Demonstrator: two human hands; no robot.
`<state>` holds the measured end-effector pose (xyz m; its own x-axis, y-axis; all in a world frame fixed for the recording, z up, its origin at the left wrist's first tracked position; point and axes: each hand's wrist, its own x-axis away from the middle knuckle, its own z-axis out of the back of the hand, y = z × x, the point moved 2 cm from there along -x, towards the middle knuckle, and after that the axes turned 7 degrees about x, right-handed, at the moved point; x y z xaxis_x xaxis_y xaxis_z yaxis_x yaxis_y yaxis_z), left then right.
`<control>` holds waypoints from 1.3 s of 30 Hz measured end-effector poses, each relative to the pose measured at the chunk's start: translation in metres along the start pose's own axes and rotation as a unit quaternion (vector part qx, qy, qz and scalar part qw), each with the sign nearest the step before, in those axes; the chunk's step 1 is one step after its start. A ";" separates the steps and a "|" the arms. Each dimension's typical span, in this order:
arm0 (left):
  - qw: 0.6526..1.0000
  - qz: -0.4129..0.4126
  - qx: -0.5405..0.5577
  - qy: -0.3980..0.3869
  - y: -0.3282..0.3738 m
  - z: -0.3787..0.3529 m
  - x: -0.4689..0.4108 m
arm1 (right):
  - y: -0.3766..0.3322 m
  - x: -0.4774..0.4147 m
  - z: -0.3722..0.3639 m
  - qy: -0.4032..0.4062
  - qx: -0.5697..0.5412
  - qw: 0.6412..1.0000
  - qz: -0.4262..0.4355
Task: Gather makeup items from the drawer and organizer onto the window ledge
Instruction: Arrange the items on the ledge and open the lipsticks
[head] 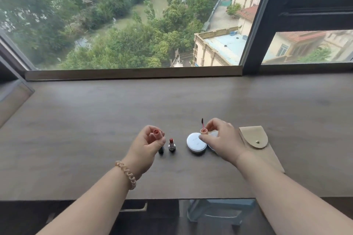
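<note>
I judge the lip gloss tube (157, 133) light, smooth and apt to spill while uncapped, best gripped round its barrel. My left hand (148, 144) pinches it upright above the desk (95, 120), beside the lipstick (172, 144). My right hand (221, 139) pinches the wand cap (203, 131) over the white compact (195, 144).

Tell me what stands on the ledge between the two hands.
Head view: an uncapped lipstick, upright, and a white compact partly under the right hand; left hand beside the lipstick.
</note>
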<state>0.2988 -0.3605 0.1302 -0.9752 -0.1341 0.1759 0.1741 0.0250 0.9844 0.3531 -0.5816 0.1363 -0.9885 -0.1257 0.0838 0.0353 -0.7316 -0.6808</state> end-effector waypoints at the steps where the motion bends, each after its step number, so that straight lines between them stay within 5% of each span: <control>1: 1.000 0.009 -0.008 0.016 -0.013 0.000 -0.001 | 0.002 0.000 -0.012 0.001 0.004 1.000 0.001; 6: 0.992 0.046 -0.068 0.091 -0.059 0.003 -0.009 | 0.014 0.001 -0.071 -0.028 -0.015 0.999 -0.028; 14: 0.967 0.081 -0.213 0.111 -0.104 0.004 -0.024 | 0.017 -0.009 -0.134 0.074 0.116 0.990 0.004; 21: 0.935 0.030 -0.332 0.122 -0.109 0.001 -0.028 | 0.023 -0.012 -0.156 0.133 0.205 0.970 0.006; 39: 0.912 0.049 -0.386 0.129 -0.119 0.004 -0.030 | 0.037 -0.009 -0.154 0.126 0.221 0.966 0.042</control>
<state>0.3073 -0.3558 0.0079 -0.9023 -0.4002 0.1601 0.4007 -0.6419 0.6538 0.3411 -0.5042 -0.0017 -0.9817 -0.0709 -0.1766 0.1215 -0.9477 -0.2951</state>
